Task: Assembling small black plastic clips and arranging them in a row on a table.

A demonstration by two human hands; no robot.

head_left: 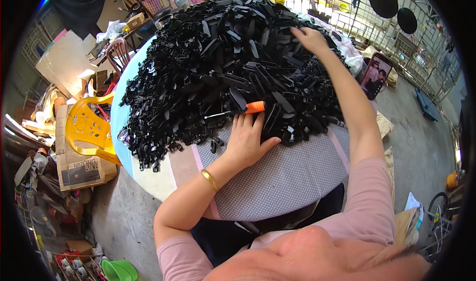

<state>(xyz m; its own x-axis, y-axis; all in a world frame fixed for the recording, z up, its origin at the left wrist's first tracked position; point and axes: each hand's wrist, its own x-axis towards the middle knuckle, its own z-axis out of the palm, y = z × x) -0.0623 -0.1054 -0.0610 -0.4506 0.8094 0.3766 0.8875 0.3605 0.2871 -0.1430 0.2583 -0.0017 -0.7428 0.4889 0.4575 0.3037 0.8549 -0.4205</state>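
1. Resting our left hand (246,138) flat at the near edge of the heap of black plastic parts (233,68), we are keeping the fingers spread and loosely open, gripping nothing.
2. We are touching an orange-handled screwdriver (237,111) with those fingertips; it is lying at the hand's 12 o'clock, blade pointing toward 9 o'clock.
3. We are stretching our right hand (308,38) far out toward 1 o'clock, fingers curled into the heap; whether they are gripping a part we cannot tell.
4. We are seeing the heap lying on the round table (277,182), covering its far half.
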